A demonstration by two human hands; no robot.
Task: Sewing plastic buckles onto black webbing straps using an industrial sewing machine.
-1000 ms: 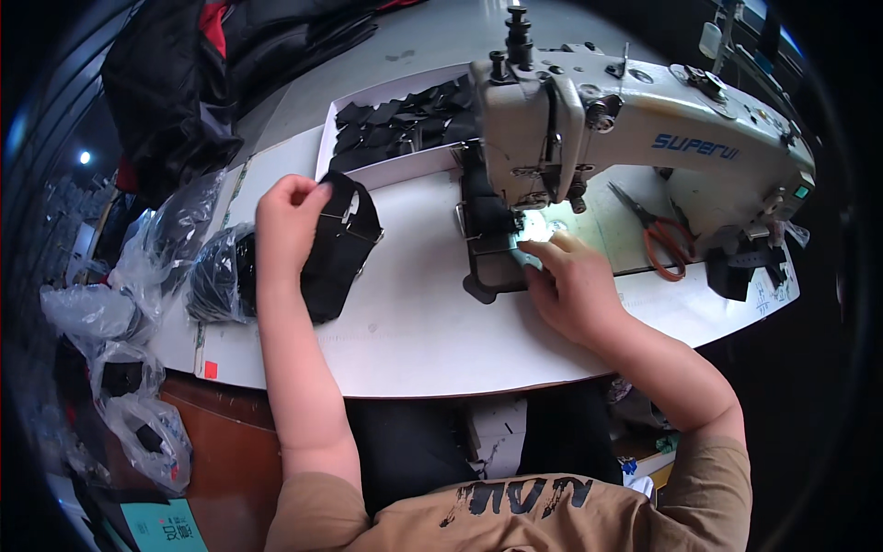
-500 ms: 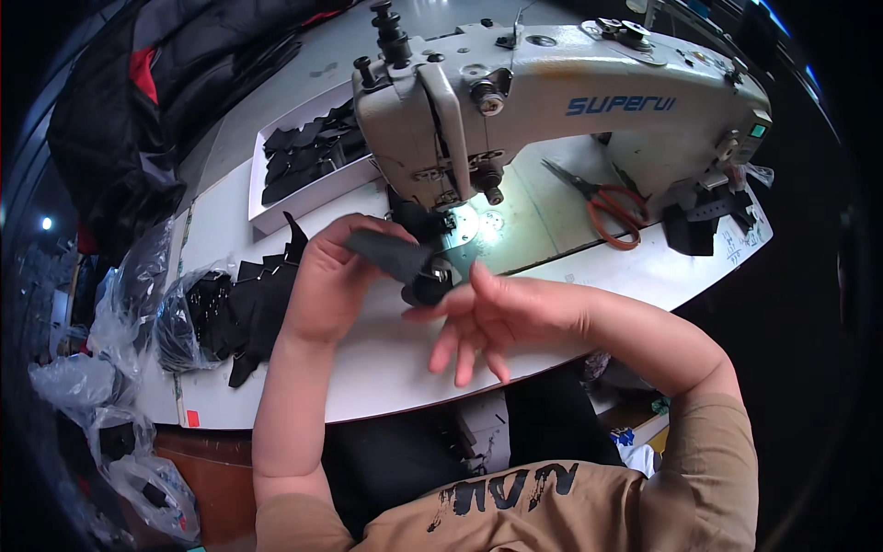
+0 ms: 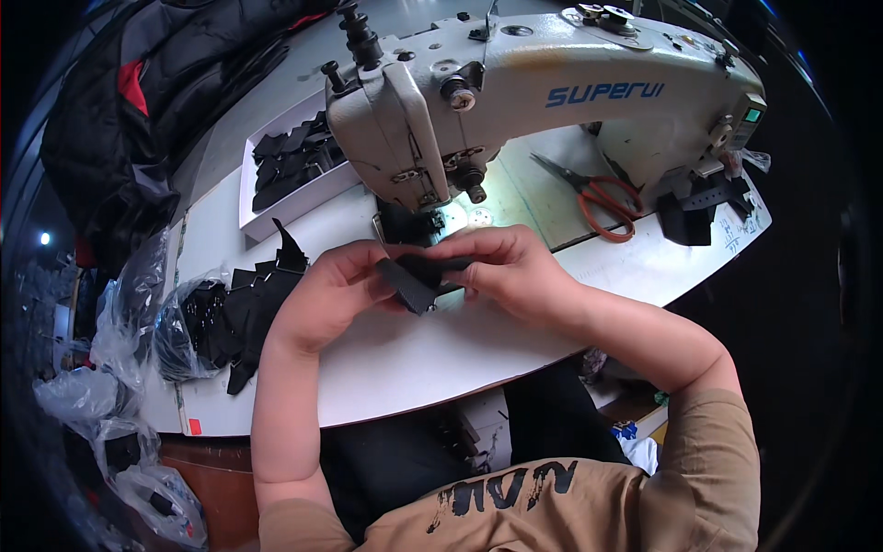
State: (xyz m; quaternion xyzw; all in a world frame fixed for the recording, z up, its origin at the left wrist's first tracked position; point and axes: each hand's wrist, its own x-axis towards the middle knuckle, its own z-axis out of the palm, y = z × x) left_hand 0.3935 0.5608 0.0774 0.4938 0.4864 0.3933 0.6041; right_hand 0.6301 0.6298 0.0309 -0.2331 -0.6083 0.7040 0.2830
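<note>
Both hands grip a folded piece of black webbing strap just in front of the sewing machine's lit needle area. My left hand pinches its left end between thumb and fingers. On the other side, my right hand is closed on the right end, thumb on top. A loose flap of the strap hangs down between the hands. Behind them stands the white sewing machine, its presser foot close to my fingertips. What lies inside the fold is hidden.
Orange-handled scissors lie under the machine arm. A white box of black strap pieces stands at the back left, and more black pieces lie beside clear plastic bags. Black scraps rest at the right edge of the white table.
My right hand, spread open before, has closed on the strap. The strap has turned, and its flap points downward. The whole view has shifted slightly.
</note>
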